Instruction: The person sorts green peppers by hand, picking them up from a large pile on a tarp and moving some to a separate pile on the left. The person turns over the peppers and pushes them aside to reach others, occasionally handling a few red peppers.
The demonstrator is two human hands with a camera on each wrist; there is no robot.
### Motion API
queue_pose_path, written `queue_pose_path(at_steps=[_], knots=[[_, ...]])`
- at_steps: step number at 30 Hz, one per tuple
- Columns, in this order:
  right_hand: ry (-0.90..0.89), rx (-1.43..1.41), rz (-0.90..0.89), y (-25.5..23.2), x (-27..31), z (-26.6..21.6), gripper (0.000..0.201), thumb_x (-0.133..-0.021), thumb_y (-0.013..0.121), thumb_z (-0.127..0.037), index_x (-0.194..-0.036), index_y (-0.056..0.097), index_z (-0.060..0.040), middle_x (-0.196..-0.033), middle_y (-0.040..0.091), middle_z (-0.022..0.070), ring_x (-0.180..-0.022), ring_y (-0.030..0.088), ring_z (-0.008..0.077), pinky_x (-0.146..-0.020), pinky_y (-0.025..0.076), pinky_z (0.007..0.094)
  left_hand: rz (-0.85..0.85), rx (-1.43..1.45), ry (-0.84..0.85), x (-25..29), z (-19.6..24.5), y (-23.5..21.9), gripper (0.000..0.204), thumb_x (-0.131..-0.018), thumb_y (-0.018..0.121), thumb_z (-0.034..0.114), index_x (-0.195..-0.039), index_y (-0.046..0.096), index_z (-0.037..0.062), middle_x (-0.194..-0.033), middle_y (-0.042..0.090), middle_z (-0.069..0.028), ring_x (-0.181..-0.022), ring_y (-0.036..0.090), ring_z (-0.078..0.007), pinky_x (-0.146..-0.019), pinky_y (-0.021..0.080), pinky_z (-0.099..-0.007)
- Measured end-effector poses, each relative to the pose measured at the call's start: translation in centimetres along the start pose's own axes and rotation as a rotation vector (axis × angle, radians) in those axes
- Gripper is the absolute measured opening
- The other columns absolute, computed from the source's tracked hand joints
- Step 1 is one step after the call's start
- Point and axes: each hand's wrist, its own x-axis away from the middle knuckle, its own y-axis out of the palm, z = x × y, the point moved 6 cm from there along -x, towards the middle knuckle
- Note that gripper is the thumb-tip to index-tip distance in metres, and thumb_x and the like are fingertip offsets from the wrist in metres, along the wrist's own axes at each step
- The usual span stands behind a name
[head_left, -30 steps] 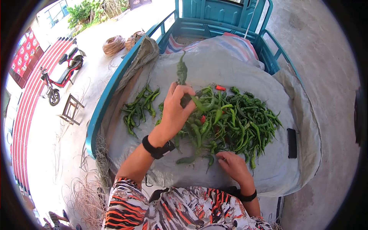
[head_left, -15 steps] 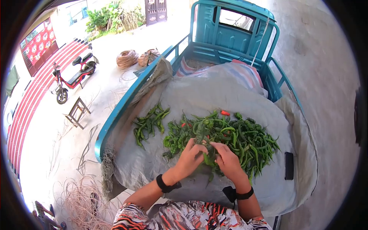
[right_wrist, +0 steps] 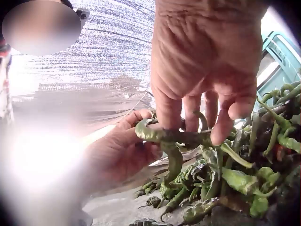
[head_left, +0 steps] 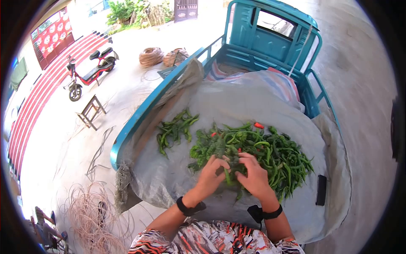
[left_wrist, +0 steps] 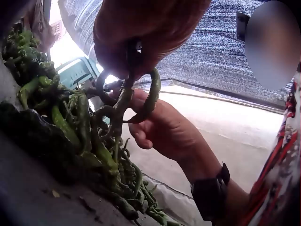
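Both hands meet at the near edge of a heap of green chili peppers (head_left: 289,163) with a few red ones (head_left: 258,125) in it. My left hand (head_left: 210,177) holds curled green chili peppers (left_wrist: 152,94), which hang below its fingers in the left wrist view. Opposite it, my right hand (head_left: 256,177) has its bent fingers at the same bunch; in the right wrist view its fingertips grip a curved green pepper (right_wrist: 183,137). A smaller group of green chili peppers (head_left: 172,132) lies apart on the left.
A grey sheet (head_left: 237,99) covers the bed of a blue-green cargo tricycle (head_left: 270,36). Near the sheet's right edge lies a black phone (head_left: 321,190). On the ground at left are a stool frame (head_left: 91,112), a red scooter (head_left: 91,72) and tangled strands (head_left: 97,216).
My left hand, earlier raised with one green pepper, has come down to the heap. My right hand moved from the near edge to meet it. The head view has tilted up.
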Motion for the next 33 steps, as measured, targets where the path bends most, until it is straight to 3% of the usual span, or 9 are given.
queue_pose_path(at_steps=[5, 8, 15, 19, 27, 28, 31, 32, 33], knots=[[-0.167, 0.025, -0.011, 1.4, -0.4, -0.3, 0.060, -0.082, 0.072, -0.005, -0.137, 0.051, -0.0160, -0.127, 0.064, 0.0087, -0.092, 0.069, 0.0302, -0.073, 0.055, 0.0365, -0.043, 0.024, 0.059, -0.4, 0.1, 0.1, 0.026, -0.080, 0.070, -0.005, -0.100, 0.061, 0.0086, -0.114, 0.062, -0.0084, -0.110, 0.059, -0.0266, -0.097, 0.046, -0.0353], [-0.174, -0.021, -0.042, 0.6, -0.4, -0.7, 0.042, -0.088, 0.065, -0.007, -0.128, 0.061, -0.0167, -0.116, 0.068, 0.0074, -0.088, 0.069, 0.0302, -0.071, 0.056, 0.0367, -0.050, -0.038, 0.054, -0.5, -0.5, -0.2, 0.026, -0.081, 0.070, -0.005, -0.101, 0.060, 0.0071, -0.116, 0.061, -0.0091, -0.111, 0.058, -0.0267, -0.096, 0.047, -0.0336], [-0.152, -0.020, 0.100, -1.8, -1.8, -2.1, 0.031, -0.089, 0.065, -0.006, -0.118, 0.068, -0.0168, -0.110, 0.071, 0.0080, -0.085, 0.070, 0.0297, -0.069, 0.056, 0.0354, -0.002, 0.269, -0.044, -0.7, -1.0, -0.6, 0.029, -0.084, 0.067, -0.007, -0.108, 0.057, 0.0065, -0.110, 0.058, -0.0030, -0.106, 0.056, -0.0144, -0.094, 0.045, -0.0288], [0.170, -0.281, 0.170, -2.1, -2.2, 0.1, 0.024, -0.098, 0.059, -0.008, -0.120, 0.067, -0.0109, -0.094, 0.069, 0.0072, -0.061, 0.064, 0.0164, -0.058, 0.051, 0.0304, 0.048, 0.424, -0.186, -1.9, -1.8, -0.9, 0.026, -0.087, 0.066, -0.003, -0.108, 0.055, 0.0071, -0.106, 0.055, 0.0010, -0.100, 0.052, -0.0078, -0.089, 0.044, -0.0248], [0.226, -0.613, 0.450, -3.9, -2.4, 2.6, 0.030, -0.106, 0.049, -0.017, -0.131, 0.057, -0.0045, -0.098, 0.069, 0.0077, -0.052, 0.050, 0.0041, -0.050, 0.043, 0.0217, 0.066, 0.446, -0.279, -3.6, -2.9, -0.3, 0.022, -0.092, 0.066, 0.004, -0.111, 0.056, 0.0086, -0.101, 0.053, 0.0034, -0.084, 0.050, -0.0041, -0.072, 0.042, -0.0214], [0.298, -0.572, 0.421, -4.5, -2.2, 2.7, 0.032, -0.103, 0.053, -0.017, -0.132, 0.056, -0.0048, -0.107, 0.067, 0.0098, -0.067, 0.060, 0.0109, -0.063, 0.050, 0.0273, 0.087, 0.463, -0.323, -3.5, -2.7, -0.5, 0.024, -0.091, 0.066, 0.005, -0.113, 0.056, 0.0086, -0.103, 0.054, 0.0025, -0.088, 0.051, -0.0052, -0.074, 0.044, -0.0220], [0.040, 0.122, 0.649, -4.9, -2.5, 1.4, 0.037, -0.097, 0.060, -0.015, -0.133, 0.056, -0.0050, -0.119, 0.063, 0.0121, -0.096, 0.063, 0.0210, -0.086, 0.051, 0.0360, 0.167, 0.568, -0.366, -3.6, -2.3, -0.1, 0.028, -0.093, 0.066, 0.006, -0.119, 0.057, 0.0093, -0.102, 0.054, 0.0027, -0.082, 0.051, -0.0046, -0.069, 0.045, -0.0217], [0.140, -0.061, 0.473, -4.1, -2.5, 2.1, 0.045, -0.091, 0.064, -0.012, -0.134, 0.054, -0.0044, -0.126, 0.060, 0.0127, -0.116, 0.056, 0.0282, -0.101, 0.043, 0.0419, 0.197, 0.613, -0.363, -3.6, -2.2, 0.0, 0.029, -0.094, 0.066, 0.006, -0.121, 0.056, 0.0096, -0.101, 0.054, 0.0033, -0.077, 0.051, -0.0037, -0.065, 0.044, -0.0212], [0.105, -0.118, 0.361, -3.5, -2.5, 1.1, 0.044, -0.090, 0.065, -0.011, -0.133, 0.055, -0.0044, -0.122, 0.061, 0.0135, -0.115, 0.057, 0.0303, -0.099, 0.044, 0.0427, 0.153, 0.602, -0.328, -3.9, -1.7, 0.0, 0.029, -0.095, 0.065, 0.005, -0.122, 0.057, 0.0097, -0.102, 0.054, 0.0032, -0.077, 0.051, -0.0038, -0.066, 0.045, -0.0212]])
